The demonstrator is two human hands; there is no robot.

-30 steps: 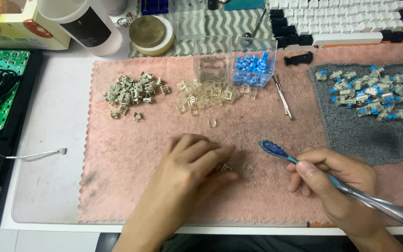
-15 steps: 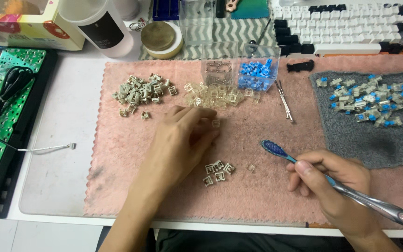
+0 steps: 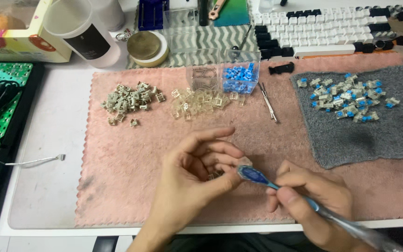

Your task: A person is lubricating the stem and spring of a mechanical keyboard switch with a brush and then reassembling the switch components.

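Now pinching a small clear switch part (image 3: 244,162) in left hand (image 3: 190,179) above pink mat (image 3: 131,186) near counter's front edge, gripping blue brush (image 3: 257,177) in right hand (image 3: 316,205), bristles touching it.

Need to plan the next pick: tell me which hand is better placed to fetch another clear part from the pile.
Left. The left hand pinches only a small clear part and lies nearer the clear pile; the right hand grips the blue brush.
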